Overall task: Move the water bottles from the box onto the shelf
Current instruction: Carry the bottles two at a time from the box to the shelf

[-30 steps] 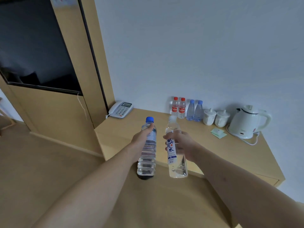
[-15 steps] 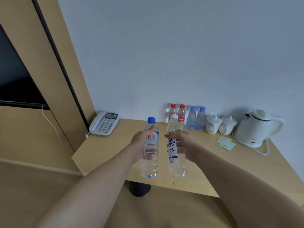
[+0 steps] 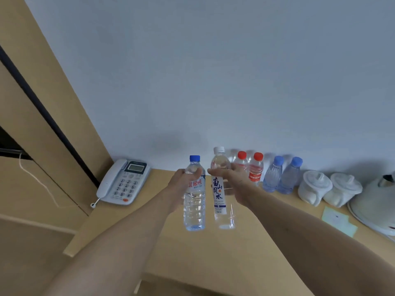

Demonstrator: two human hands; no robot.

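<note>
My left hand grips a clear blue-capped water bottle near its shoulder. My right hand grips a white-capped water bottle with a white label and blue characters. Both bottles are upright, side by side, held above the wooden shelf. Against the wall stand two red-capped bottles and two small blue-capped bottles. The box is out of view.
A grey desk phone lies at the shelf's left end, beside a wooden cabinet panel. Two white lidded cups, a white kettle and a pale green paper slip occupy the right side.
Both hands have carried the bottles forward over the shelf, closer to the row at the wall. The view has moved nearer and swung right, so the dark screen has left the frame.
</note>
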